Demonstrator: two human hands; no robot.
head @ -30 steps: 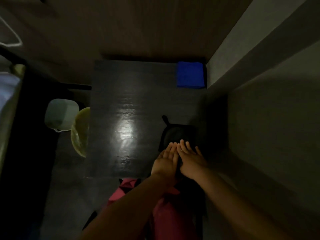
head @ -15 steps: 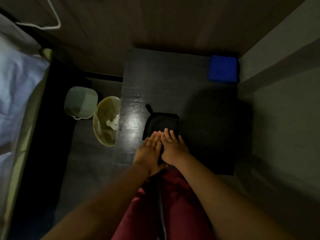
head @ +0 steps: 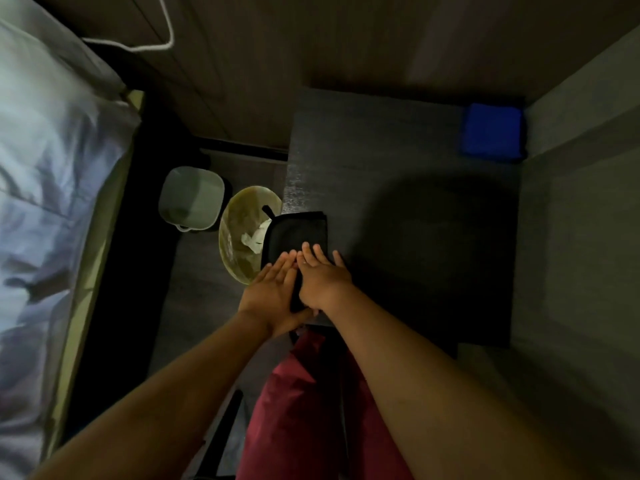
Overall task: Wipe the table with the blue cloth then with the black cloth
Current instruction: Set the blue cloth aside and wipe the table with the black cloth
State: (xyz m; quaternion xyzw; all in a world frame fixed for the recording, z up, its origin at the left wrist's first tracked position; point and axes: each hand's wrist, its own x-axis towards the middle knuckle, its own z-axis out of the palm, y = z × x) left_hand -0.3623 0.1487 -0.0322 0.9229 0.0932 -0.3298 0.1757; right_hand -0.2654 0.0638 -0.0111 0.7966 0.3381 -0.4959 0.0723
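blue cloth, black cloth — dark table

No text, label, brand or number can be read anywhere in this dim view. Every surface shown is plain and unmarked.

1. I see a dark table set into a corner.
2. A folded blue cloth lies in its far right corner.
3. The black cloth lies at its near left edge, overhanging slightly, both hands flat on it.
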